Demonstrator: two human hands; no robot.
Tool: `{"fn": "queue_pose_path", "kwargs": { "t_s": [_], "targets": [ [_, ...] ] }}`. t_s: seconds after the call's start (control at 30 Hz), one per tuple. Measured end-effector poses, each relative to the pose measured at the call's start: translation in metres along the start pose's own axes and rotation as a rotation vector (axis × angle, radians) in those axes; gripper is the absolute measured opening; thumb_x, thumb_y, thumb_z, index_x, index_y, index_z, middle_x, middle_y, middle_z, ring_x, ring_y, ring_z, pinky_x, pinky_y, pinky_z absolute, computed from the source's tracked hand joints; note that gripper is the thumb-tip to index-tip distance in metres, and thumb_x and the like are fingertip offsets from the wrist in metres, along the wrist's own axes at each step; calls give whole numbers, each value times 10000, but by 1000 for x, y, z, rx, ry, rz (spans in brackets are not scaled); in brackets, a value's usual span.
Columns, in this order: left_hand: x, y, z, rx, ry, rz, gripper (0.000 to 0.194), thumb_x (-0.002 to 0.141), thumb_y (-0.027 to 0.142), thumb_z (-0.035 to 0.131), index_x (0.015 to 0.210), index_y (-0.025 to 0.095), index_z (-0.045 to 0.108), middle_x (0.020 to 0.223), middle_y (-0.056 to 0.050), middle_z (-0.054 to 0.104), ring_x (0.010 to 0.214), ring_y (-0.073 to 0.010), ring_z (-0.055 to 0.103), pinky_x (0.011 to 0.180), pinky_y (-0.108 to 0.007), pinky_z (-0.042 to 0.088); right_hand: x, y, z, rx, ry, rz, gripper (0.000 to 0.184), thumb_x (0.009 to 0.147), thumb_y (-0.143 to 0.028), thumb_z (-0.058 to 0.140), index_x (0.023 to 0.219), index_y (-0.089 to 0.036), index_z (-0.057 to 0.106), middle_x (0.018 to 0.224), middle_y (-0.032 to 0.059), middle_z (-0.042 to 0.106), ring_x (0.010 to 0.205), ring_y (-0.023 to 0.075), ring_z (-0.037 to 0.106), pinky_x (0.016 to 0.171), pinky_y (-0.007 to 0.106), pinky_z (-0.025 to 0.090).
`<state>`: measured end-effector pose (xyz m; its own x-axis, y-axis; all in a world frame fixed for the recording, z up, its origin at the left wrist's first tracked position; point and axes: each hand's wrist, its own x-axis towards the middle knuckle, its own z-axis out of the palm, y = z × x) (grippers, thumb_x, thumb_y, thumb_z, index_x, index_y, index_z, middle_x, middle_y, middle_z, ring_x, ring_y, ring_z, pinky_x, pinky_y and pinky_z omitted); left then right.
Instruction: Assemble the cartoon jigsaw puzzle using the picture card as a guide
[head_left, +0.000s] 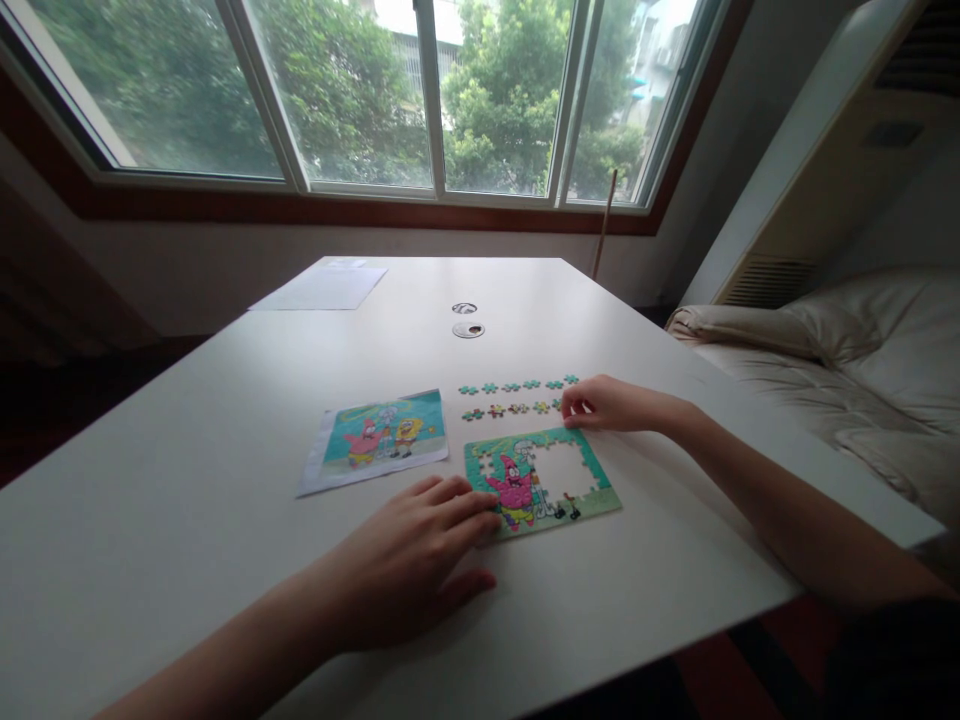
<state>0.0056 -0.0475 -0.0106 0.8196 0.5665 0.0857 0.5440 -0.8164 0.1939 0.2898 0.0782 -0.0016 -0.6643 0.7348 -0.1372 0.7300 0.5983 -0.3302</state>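
A partly built cartoon jigsaw puzzle [541, 482] lies on the white table [225, 400], with a hole in its right half. My left hand [420, 555] rests flat, fingers stretched out, touching the puzzle's left edge. My right hand [611, 405] sits at the puzzle's far right corner, fingers curled in a pinch at the end of two rows of loose puzzle pieces [517, 396]. What the pinch holds is hidden. A printed reference picture [379, 438] of the same cartoon lies left of the puzzle.
A sheet of paper [322, 287] lies at the table's far left. Two round cable grommets [467, 320] sit in the tabletop's middle. A cream sofa [847, 370] stands to the right, a wide window behind, and a thin stick [602, 230] leans at the far edge.
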Motion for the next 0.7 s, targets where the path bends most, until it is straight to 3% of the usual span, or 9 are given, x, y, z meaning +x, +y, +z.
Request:
{"fn": "queue_pose_path", "kwargs": {
  "t_s": [0.57, 0.7],
  "targets": [
    [-2, -6, 1, 62, 9, 24, 384, 870, 336, 532, 1230, 208, 501, 1206, -64, 571, 1041, -273, 512, 891, -429, 436, 1, 1, 0, 7, -23, -8, 145, 771, -284, 555, 817, -167, 628, 723, 24, 612, 608, 107, 509, 553, 219, 353],
    [-6, -15, 1, 133, 65, 9, 386, 881, 338, 512, 1239, 199, 479, 1234, -77, 548, 1083, -288, 488, 901, -457, 424, -1, 7, -1, -2, -5, -14, 193, 783, -333, 543, 822, -170, 638, 726, 27, 618, 609, 108, 515, 552, 217, 352]
  ]
}}
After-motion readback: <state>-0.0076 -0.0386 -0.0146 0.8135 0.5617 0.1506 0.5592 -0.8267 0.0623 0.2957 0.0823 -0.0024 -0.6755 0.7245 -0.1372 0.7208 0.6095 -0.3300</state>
